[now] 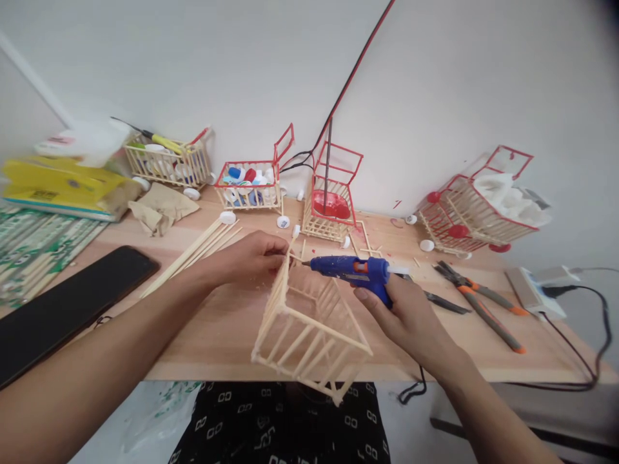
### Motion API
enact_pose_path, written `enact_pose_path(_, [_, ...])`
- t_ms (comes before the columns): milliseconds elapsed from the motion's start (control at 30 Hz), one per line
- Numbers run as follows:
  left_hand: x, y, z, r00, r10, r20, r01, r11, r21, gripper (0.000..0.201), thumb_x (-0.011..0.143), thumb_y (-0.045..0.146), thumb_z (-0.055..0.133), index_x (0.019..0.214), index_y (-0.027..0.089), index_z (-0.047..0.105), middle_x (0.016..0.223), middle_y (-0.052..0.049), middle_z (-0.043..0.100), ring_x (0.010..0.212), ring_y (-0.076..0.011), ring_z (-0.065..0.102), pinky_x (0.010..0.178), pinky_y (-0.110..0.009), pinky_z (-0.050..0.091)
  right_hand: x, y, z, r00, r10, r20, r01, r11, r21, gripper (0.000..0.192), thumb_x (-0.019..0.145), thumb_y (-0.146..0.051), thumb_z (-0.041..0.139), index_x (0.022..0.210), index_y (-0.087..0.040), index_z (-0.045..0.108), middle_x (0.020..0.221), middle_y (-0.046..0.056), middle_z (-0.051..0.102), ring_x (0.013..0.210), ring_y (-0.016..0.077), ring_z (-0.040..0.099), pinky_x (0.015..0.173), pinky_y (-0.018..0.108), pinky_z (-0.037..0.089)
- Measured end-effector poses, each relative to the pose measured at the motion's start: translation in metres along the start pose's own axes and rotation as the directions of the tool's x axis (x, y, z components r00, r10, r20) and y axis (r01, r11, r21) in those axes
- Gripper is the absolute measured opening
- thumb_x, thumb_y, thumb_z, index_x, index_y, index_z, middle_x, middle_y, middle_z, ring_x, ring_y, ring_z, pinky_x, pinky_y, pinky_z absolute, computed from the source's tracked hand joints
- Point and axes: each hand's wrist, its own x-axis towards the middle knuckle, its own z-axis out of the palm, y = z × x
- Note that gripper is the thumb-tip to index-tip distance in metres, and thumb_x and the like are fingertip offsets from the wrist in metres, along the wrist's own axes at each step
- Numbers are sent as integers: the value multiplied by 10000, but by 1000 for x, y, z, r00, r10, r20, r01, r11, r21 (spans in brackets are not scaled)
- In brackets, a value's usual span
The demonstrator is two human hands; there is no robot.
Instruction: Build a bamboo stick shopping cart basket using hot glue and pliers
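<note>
Two hands meet over the wooden worktop (217, 335). A bare stick basket frame (309, 325) tilts at its front edge; the left hand (251, 258) pinches its upper corner. The right hand (411, 316) wraps closed around a blue glue gun (353, 270), nozzle at that corner. Behind stand red-trimmed stick carts (333, 200); pliers (483, 299) lie right.

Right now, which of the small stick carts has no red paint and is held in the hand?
The bare wooden cart frame at the table edge, gripped by the left hand; the carts by the wall stand untouched.
</note>
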Motion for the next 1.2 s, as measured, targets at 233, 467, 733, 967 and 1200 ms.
enact_pose_path(233, [-1,-2,1,1000,-17,2,17,999,-42,168,737,283,594,722,179,724,632,5,663,583,-157,586,537,-209,427,2,-1,1,999,-39,-19,39,999,-11,384,939,-497,447,693,-206,491,572,-1,524,517,134,442,516,272,302])
enact_pose_path(467, [-1,1,1,1000,-17,7,17,999,-51,163,734,290,597,689,179,708,592,16,633,567,-137,550,525,-194,399,0,0,1,999,-36,-5,36,999,-28,382,941,-496,439,708,-203,511,594,13,552,541,145,468,534,280,322])
enact_pose_path(733, [-1,-2,2,1000,-10,24,12,997,-79,184,764,307,595,716,168,707,621,-1,641,561,-144,566,530,-210,403,-1,0,0,998,-59,-16,59,998,-36,369,942,-471,452,690,-205,490,576,1,530,521,133,447,519,272,312])
enact_pose_path(967, [0,-2,2,999,-7,35,8,999,-46,211,780,329,573,724,167,695,626,6,639,575,-141,559,537,-207,402,-2,0,0,996,-84,-37,82,996,-45,373,940,-449,469,654,-210,447,559,-13,490,498,120,411,499,265,289])
enact_pose_path(1200, [0,-1,0,999,26,47,-27,1000,14,228,801,323,548,755,146,683,646,6,638,607,-138,573,566,-206,412,-3,3,0,996,-79,-38,77,995,-58,358,941,-443,465,679,-199,482,580,3,539,521,133,466,514,263,325])
